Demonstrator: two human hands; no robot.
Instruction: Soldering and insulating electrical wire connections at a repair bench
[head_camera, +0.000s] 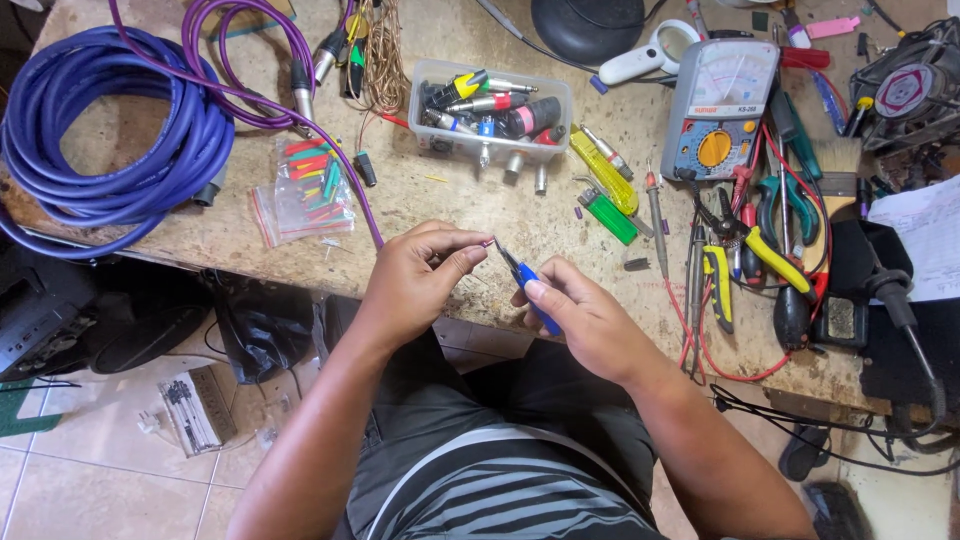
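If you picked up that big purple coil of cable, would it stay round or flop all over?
The big purple coiled cable would probably sag and loosen, since nothing visibly ties its loops. It likely feels heavy, being many thick turns. It seems unlikely to roll, lying flat on the worn wooden workbench.

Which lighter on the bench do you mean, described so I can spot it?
Start at the clear plastic box of connectors at the middle of the workbench. Just right of it lies a yellow cutter knife. The green lighter sits below that, the only green block there.

cable coil (100, 130): purple | cutter handles (540, 300): blue | lighter (610, 216): green | shirt (500, 490): grey-white stripes
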